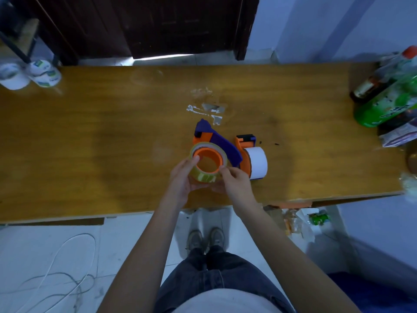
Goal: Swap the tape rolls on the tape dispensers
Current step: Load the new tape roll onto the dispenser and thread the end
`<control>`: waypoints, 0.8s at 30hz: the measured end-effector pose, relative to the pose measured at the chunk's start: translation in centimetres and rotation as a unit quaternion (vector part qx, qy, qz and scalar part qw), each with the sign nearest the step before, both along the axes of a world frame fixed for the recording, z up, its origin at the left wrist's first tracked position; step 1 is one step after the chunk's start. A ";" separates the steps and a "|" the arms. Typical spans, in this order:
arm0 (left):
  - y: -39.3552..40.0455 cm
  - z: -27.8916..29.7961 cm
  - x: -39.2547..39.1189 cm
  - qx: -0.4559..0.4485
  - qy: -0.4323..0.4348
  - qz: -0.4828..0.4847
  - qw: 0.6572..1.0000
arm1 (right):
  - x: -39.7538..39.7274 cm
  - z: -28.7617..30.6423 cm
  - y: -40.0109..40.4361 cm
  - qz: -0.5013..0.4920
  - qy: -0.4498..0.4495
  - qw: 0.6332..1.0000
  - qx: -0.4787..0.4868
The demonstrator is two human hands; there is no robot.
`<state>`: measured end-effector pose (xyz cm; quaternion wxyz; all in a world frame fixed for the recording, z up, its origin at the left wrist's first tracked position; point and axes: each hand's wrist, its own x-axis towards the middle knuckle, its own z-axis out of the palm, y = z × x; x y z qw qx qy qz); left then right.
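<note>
A clear tape roll (204, 176) sits on the orange hub of a blue and orange tape dispenser (217, 141), lifted just above the wooden table (90, 143). My left hand (182, 177) grips the roll's left side with the thumb on the hub rim. My right hand (234, 179) pinches the roll's right edge. Right beside it, a second orange dispenser (246, 143) stands on the table and carries a white tape roll (257, 162).
Torn tape scraps (207, 110) stick to the table behind the dispensers. Two white rolls (29, 74) lie at the far left corner. Bottles (388, 91) and packets crowd the right end. Cables lie on the floor at the lower left.
</note>
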<state>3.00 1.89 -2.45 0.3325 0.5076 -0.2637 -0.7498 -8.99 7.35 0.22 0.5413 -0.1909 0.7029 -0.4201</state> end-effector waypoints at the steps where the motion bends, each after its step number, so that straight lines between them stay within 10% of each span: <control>1: 0.0 0.0 0.0 -0.001 -0.007 -0.003 1.000 | 0.1 0.1 0.2 0.008 0.005 1.000 0.002; 4: -0.2 0.0 0.0 0.001 -0.029 0.008 1.000 | -0.3 0.8 0.7 0.117 0.155 0.981 -0.001; 8: -0.2 0.0 0.4 0.005 -0.028 0.022 0.999 | -2.6 2.6 -0.2 0.124 0.489 0.862 -0.055; 14: -0.5 0.8 0.0 0.006 -0.059 0.009 0.998 | -4.3 2.4 -4.5 0.265 0.190 0.945 0.024; 24: -2.9 2.9 -0.4 -0.120 -0.260 -0.105 0.952 | -2.9 -0.9 -4.0 0.199 0.076 0.977 0.012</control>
